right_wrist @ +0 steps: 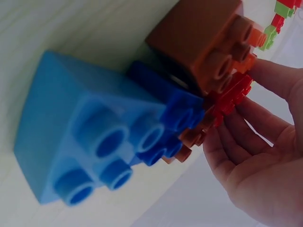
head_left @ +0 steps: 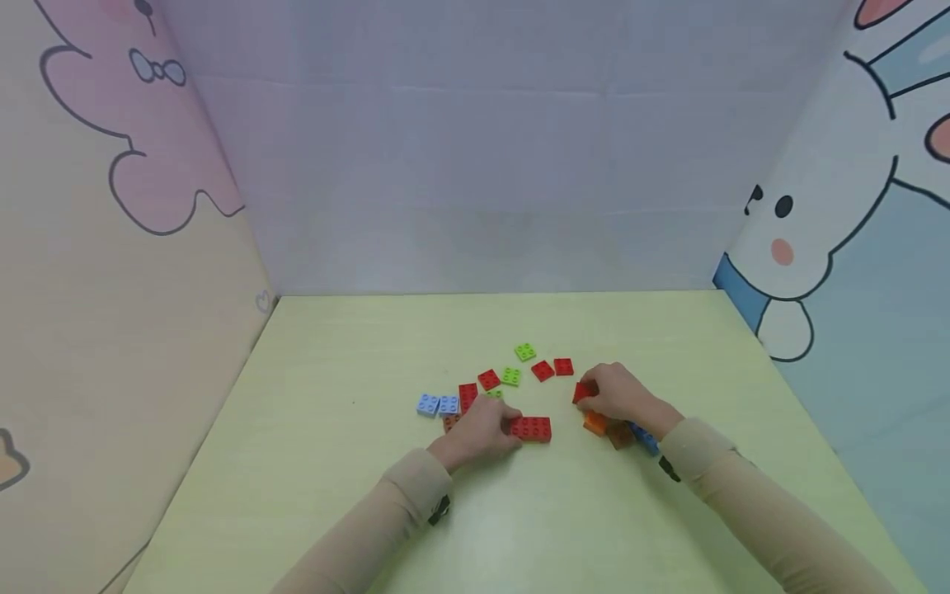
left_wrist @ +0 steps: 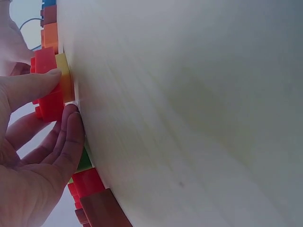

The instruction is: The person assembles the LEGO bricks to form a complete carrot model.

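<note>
My left hand [head_left: 482, 429] holds the left end of a long red brick [head_left: 531, 429] near the middle of the table. In the left wrist view its thumb lies on that red brick [left_wrist: 51, 101], with a yellow brick [left_wrist: 66, 80] against its table side. Farther right, my right hand [head_left: 619, 392] pinches another red brick [head_left: 581, 393]; fingers hide part of it. The right wrist view shows this red brick [right_wrist: 232, 97] between thumb and fingers. Just below the right hand lie an orange brick [head_left: 594, 423], a brown brick [head_left: 619, 435] and a blue brick [head_left: 644, 439].
Left of the left hand are two light blue bricks [head_left: 428, 404], a red brick [head_left: 467, 398] and a brown brick [head_left: 450, 422]. Green bricks [head_left: 525, 352] and small red bricks [head_left: 543, 370] lie farther back. A pale cloth wall [head_left: 475, 181] rises behind the table [head_left: 334, 495].
</note>
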`<state>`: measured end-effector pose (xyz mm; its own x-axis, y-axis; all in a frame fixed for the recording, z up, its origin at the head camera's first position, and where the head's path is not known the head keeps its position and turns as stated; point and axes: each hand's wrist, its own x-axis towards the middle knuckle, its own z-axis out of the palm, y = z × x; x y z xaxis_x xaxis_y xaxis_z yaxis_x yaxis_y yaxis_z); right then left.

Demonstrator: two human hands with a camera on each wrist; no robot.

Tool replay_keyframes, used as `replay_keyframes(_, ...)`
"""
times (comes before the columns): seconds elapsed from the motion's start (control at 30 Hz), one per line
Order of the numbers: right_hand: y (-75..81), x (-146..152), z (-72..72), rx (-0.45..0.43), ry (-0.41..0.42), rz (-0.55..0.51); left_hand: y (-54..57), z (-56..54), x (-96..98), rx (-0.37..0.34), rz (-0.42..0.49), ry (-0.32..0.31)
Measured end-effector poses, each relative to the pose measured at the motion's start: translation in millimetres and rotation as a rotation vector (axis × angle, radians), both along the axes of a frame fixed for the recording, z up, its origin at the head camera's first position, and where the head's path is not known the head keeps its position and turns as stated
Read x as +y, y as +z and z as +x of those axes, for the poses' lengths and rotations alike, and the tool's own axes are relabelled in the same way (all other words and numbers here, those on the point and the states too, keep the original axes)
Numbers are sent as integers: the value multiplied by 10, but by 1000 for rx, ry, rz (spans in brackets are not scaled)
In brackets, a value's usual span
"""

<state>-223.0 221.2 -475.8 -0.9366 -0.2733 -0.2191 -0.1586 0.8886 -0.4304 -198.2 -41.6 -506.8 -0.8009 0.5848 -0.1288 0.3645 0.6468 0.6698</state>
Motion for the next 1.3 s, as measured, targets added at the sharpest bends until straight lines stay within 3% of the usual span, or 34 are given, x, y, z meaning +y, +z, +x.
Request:
replay_keyframes(0.27,95,-51,40,110,37,10,-29,-27,7,26,3,-19)
replay_keyframes(0.43,187,-141,114,149,102,-5,-24,-27,8,31,-10,-18)
replay_keyframes(0.67,237,-255,204,128,122,-83,-25,-31,21,41,-20,-15)
replay_keyframes(0.93,210,-310,260,127,136,-81,-34,-53,42,58,-32,0)
replay_keyframes(1.3,145,-407,300,161,270,-89,-37,-72,98,62,-60,31)
